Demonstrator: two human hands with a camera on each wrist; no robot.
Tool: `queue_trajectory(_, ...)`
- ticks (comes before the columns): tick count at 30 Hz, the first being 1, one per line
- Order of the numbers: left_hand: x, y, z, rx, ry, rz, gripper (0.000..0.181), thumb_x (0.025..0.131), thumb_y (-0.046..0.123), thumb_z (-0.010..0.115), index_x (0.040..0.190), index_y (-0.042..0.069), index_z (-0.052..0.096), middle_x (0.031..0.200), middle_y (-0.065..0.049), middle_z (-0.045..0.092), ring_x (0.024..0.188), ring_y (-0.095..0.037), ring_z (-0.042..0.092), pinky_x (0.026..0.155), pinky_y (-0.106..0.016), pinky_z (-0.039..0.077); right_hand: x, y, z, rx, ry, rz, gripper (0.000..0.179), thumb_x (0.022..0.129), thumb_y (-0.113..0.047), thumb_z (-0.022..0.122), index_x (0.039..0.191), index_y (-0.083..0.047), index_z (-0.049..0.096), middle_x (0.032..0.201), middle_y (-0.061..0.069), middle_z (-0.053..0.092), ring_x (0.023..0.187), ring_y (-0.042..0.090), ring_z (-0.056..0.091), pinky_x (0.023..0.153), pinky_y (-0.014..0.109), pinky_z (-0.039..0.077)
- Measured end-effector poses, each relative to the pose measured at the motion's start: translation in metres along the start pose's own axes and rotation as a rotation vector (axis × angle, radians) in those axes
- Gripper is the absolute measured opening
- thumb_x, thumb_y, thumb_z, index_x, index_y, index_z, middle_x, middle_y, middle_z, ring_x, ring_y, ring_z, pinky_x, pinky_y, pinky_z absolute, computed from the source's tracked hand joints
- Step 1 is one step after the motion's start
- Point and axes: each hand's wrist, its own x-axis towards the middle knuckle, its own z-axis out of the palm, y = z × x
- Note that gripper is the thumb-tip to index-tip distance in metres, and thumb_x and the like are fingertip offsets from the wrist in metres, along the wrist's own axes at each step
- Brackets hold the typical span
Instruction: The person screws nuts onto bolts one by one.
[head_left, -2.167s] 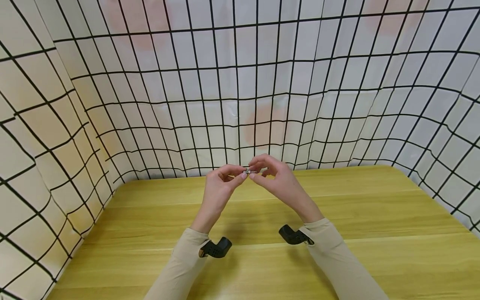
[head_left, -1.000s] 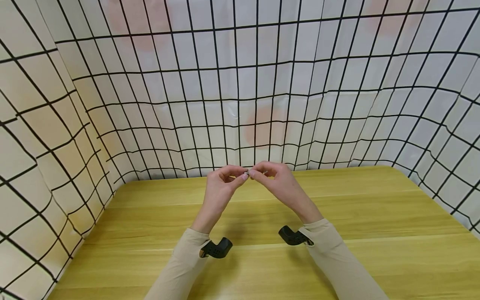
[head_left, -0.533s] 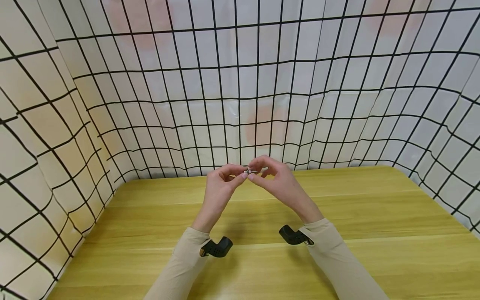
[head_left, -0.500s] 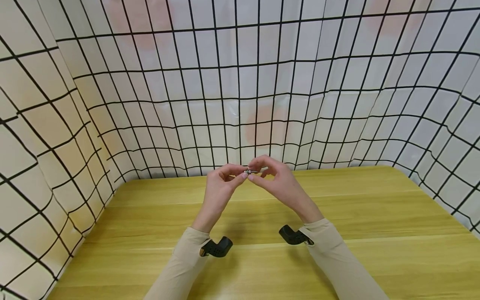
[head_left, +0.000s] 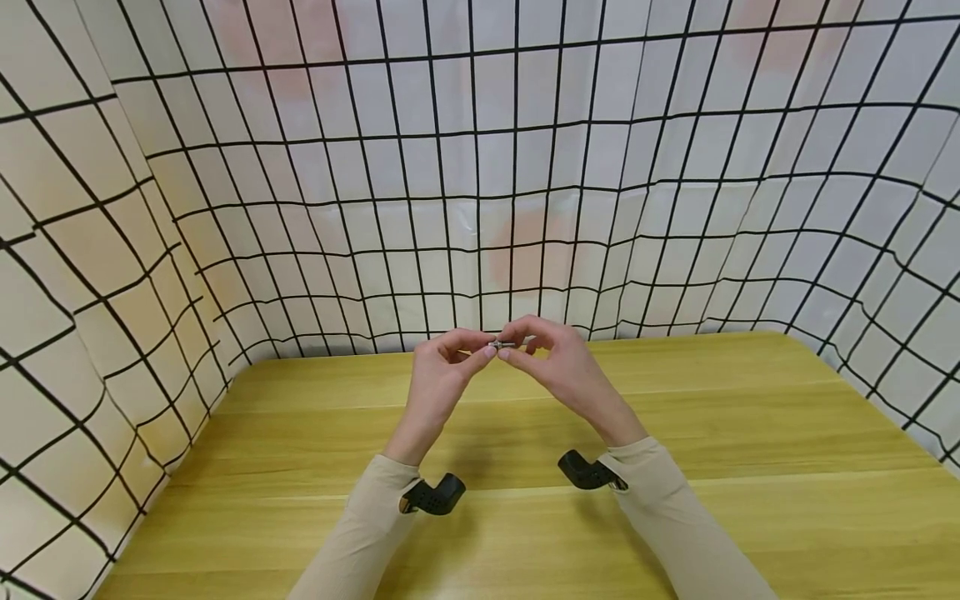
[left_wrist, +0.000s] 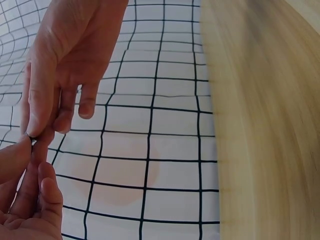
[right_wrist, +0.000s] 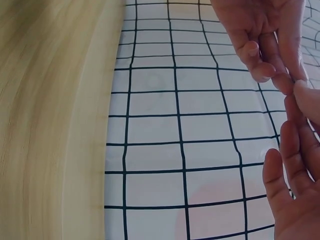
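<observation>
In the head view, a small silvery bolt (head_left: 505,343) with a thicker collar partway along lies level between the two hands, above the table's far part. My left hand (head_left: 442,375) pinches its left end between thumb and index finger. From the right, the thumb and index fingertips of my right hand (head_left: 558,358) close around the middle, and a thin shank shows past them toward the palm. The wrist views show both sets of fingertips meeting, the left hand (left_wrist: 30,205) low in one and the right hand (right_wrist: 300,215) low in the other; the bolt is mostly hidden there.
A yellow wood-grain table (head_left: 525,533) lies below the hands. A white curtain with black grid lines (head_left: 600,158) surrounds its back and sides. Black wrist cameras sit at both beige cuffs, the left camera (head_left: 435,495) and the right camera (head_left: 588,471).
The right thumb and index finger closed over the bolt a second ago, then spread off it with the index lifted, and have now come back in. The left hand stays nearly still.
</observation>
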Motion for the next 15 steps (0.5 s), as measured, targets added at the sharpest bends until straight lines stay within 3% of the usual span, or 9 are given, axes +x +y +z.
queue_trajectory(5, 0.005, -0.018, -0.001, 0.004, -0.004, -0.015, 0.013, 0.089, 0.003, 0.072, 0.099, -0.005, 0.074, 0.098, -0.016, 0.072, 0.073, -0.026, 0.059, 0.065, -0.027, 0.044, 0.0, 0.0, 0.0, -0.003, -0.011, 0.045, 0.012, 0.094, -0.031, 0.07, 0.102, -0.022, 0.071, 0.097, -0.008, 0.067, 0.087, 0.023, 0.057, 0.07, 0.045, 0.046)
queue_trajectory(8, 0.008, -0.03, -0.001, 0.008, 0.001, -0.018, 0.013, 0.089, 0.006, 0.073, 0.1, -0.002, 0.075, 0.098, -0.014, 0.072, 0.071, -0.024, 0.059, 0.064, -0.027, 0.043, 0.001, 0.0, 0.0, -0.001, -0.015, 0.055, 0.013, 0.094, -0.033, 0.069, 0.102, -0.022, 0.071, 0.095, -0.008, 0.067, 0.086, 0.022, 0.057, 0.068, 0.043, 0.045)
queue_trajectory(15, 0.008, -0.033, -0.001, 0.008, -0.005, 0.013, 0.012, 0.089, 0.013, 0.074, 0.098, 0.006, 0.077, 0.095, -0.008, 0.072, 0.07, -0.02, 0.06, 0.062, -0.028, 0.042, 0.001, 0.002, -0.001, -0.017, -0.016, 0.035, 0.015, 0.097, -0.035, 0.065, 0.101, -0.022, 0.072, 0.092, -0.009, 0.067, 0.083, 0.018, 0.054, 0.071, 0.04, 0.043)
